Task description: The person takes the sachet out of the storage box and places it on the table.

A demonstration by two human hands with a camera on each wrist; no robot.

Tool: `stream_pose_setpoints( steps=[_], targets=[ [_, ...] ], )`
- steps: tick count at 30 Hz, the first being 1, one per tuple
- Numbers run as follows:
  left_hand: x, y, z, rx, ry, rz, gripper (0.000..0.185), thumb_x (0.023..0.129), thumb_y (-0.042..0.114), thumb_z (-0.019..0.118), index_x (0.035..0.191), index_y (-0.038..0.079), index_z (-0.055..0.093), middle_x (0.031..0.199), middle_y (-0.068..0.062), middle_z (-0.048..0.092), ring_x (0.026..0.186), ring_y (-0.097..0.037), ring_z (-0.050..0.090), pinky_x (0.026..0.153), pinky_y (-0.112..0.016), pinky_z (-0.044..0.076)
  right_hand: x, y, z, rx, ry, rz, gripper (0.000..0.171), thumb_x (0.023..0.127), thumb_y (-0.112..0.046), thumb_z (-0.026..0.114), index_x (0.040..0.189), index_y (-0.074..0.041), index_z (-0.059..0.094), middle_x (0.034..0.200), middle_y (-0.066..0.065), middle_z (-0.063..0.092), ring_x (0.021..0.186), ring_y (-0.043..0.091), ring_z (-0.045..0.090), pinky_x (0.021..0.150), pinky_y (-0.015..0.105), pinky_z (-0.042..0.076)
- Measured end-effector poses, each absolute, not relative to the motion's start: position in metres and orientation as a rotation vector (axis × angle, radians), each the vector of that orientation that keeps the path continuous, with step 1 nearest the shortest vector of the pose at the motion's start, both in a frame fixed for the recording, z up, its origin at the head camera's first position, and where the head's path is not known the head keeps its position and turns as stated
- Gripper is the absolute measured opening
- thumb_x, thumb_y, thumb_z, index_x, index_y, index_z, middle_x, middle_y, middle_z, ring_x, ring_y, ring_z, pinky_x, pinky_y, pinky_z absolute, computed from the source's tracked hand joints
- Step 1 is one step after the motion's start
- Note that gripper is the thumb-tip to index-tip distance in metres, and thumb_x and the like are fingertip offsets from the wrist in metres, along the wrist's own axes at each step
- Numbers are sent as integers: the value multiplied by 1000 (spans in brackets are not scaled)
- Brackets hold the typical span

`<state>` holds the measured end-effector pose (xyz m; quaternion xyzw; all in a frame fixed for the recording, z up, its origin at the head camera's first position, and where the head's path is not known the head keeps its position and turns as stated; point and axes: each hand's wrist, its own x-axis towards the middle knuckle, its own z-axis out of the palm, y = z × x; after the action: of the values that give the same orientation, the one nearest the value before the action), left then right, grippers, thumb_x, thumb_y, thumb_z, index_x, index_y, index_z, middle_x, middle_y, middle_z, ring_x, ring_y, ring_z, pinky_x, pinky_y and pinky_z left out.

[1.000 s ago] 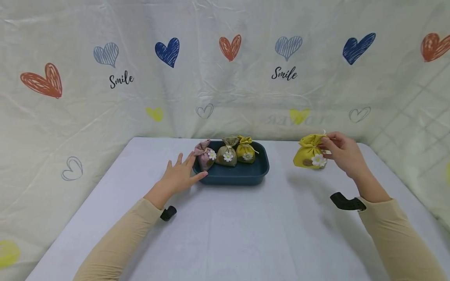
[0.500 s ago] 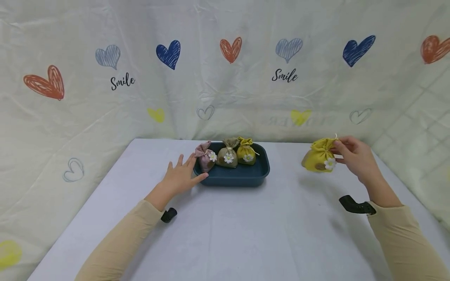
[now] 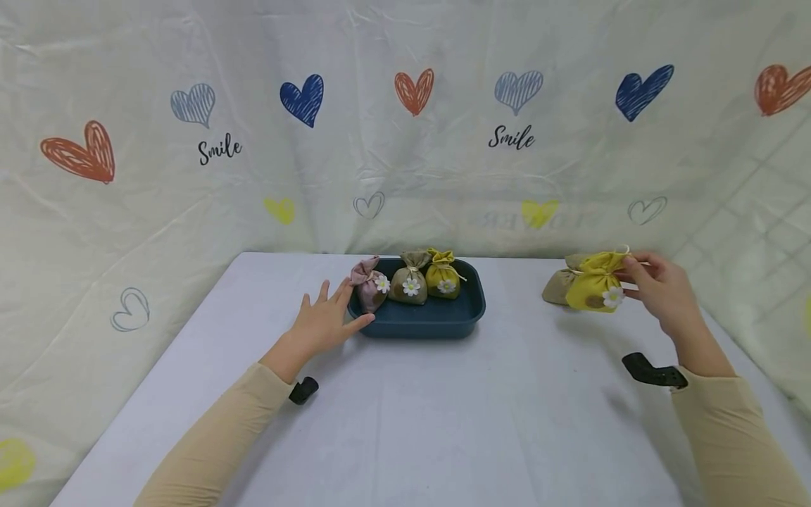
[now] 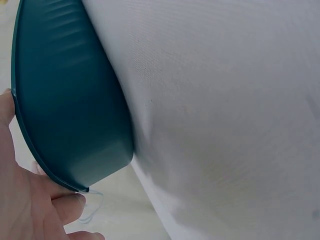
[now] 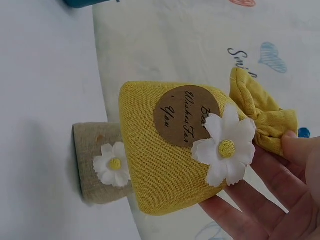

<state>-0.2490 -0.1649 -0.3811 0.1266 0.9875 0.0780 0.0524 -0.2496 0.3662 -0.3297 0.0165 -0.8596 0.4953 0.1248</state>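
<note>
My right hand (image 3: 633, 271) pinches the gathered top of a yellow pouch (image 3: 594, 289) with a white daisy and a round brown label (image 5: 182, 116), low over the table at the far right. Right behind it a khaki pouch (image 3: 557, 287) with its own daisy (image 5: 114, 164) sits on the table. My left hand (image 3: 329, 310) rests with straight fingers against the left end of a dark teal tray (image 3: 418, 320). In the left wrist view, my fingers (image 4: 30, 210) touch the tray (image 4: 65, 100) under its rim. Inside the tray stand a pink pouch (image 3: 370, 285), an olive pouch (image 3: 410, 280) and a yellow pouch (image 3: 443, 276).
A white cloth covers the table (image 3: 443, 408). A cream backdrop printed with hearts (image 3: 415, 88) hangs close behind the tray and wraps round both sides. Black wrist mounts (image 3: 652, 372) sit on both sleeves.
My right hand has carried the yellow pouch to the right and lower, and the khaki pouch now shows behind it. The left hand has stayed at the tray.
</note>
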Motion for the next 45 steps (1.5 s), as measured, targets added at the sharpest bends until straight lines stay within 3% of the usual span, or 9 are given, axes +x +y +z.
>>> stream_pose_setpoints(
  steps=[7,12,25,32,41,45],
  targets=[
    [-249,-164,-381,391,3010,238,92,101,70,40,164,5,22,171,-9,13,154,-44,5,115,-72,11,-251,385,-334,-16,-2434,1526,13,111,-26,46,105,-23,58,83,-36,61,77,-18,59,61,10,52],
    [-249,-164,-381,386,3006,241,91,102,69,40,164,5,22,171,-9,13,154,-44,5,115,-72,10,-252,395,-335,-20,-2384,1576,13,110,-23,48,103,-24,59,83,-34,63,76,-17,61,61,10,52],
    [-248,-165,-380,385,3001,249,92,101,70,40,164,5,23,171,-10,13,154,-44,5,115,-72,10,-257,408,-342,-166,-2465,1454,18,111,-27,44,107,-14,57,78,-38,57,73,-19,55,60,11,52],
    [-248,-165,-378,390,3008,237,91,102,69,40,163,4,24,170,-11,14,154,-45,8,115,-73,12,-263,416,-349,-179,-2510,1413,28,111,-27,43,112,-2,56,76,-38,56,72,-20,56,60,13,53],
    [-247,-164,-378,384,3007,236,91,102,69,40,164,5,23,170,-11,15,154,-45,7,115,-72,11,-270,421,-357,-293,-2574,1324,54,112,-36,39,136,12,46,78,-36,49,75,-16,50,62,14,54],
    [-247,-164,-378,383,3006,240,91,101,69,40,164,5,23,170,-10,15,154,-44,7,115,-72,11,-274,425,-362,-276,-2543,1380,46,111,-33,40,126,8,52,76,-37,51,72,-17,52,61,14,54]
  ],
)
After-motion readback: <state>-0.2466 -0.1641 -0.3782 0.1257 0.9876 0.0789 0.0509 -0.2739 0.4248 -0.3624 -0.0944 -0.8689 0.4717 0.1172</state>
